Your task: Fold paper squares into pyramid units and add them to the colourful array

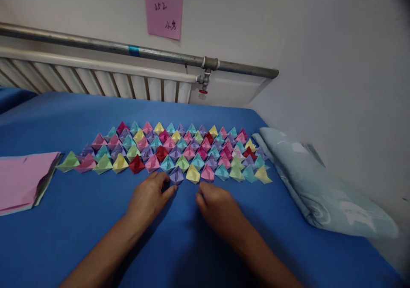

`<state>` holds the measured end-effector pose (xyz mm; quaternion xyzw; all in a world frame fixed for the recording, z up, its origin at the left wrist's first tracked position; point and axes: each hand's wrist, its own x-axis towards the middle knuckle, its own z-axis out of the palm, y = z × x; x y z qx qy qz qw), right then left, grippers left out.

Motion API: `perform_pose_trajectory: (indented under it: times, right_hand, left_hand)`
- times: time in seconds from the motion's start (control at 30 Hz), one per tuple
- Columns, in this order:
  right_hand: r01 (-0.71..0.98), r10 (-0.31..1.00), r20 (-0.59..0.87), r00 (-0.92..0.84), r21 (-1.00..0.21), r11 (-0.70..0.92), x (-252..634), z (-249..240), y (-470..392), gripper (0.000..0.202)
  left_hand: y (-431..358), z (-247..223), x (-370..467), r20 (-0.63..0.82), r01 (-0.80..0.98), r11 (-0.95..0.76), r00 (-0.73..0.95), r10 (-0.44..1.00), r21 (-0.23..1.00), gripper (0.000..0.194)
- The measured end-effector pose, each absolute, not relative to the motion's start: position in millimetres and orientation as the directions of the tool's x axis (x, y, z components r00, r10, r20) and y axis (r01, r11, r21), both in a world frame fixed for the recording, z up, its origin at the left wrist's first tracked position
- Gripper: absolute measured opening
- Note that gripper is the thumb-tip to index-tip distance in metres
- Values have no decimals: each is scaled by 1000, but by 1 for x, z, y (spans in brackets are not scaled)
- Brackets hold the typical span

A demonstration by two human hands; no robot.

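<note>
Rows of small folded paper boats (169,142) in many colours stand close together on a blue surface (179,236). My left hand (150,194) is at the front row, its thumb and forefinger apart at the left side of a purple paper boat (176,176). Just right of that boat sits a yellow paper boat (192,174). My right hand (218,204) has its fingers curled in, close to the near side of the yellow boat and a pink paper boat (207,173). Nothing shows between the right fingers.
A stack of pink and green paper sheets (25,179) lies at the left. Folded pale-blue cloth (320,185) rests along the right wall. Behind the surface are a white radiator (121,83), a metal pipe (96,44) and a red-handled valve (203,92). A pink note (164,12) hangs above.
</note>
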<state>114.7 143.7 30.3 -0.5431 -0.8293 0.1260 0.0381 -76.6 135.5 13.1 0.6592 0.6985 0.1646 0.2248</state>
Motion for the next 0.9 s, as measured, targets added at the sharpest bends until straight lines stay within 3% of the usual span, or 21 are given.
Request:
perform_pose_trajectory:
  times: [0.1,0.37,0.6,0.77,0.9]
  right_hand:
    - [919,926,-103,-364,-199,340,121,31,150,16]
    - [906,921,-127,-368,-272,325,116,30,150,29]
    - [868,901,-59,-429,-304,394,119,25,152,32]
    - [870,914,7,-406,-303,389,122,24,153,16]
    - [844,924,85,-373,-383,376,120,24,153,9]
  left_hand:
    - [135,13,-76,-78,842,73,-37,996,534,20]
    - [135,14,-75,-68,858,67,-38,997,509,22]
    - [135,12,-75,-57,854,58,-33,998,518,23]
    - [135,14,-75,-63,853,64,-37,997,518,23]
    - [135,14,-75,-65,854,64,-35,997,516,23]
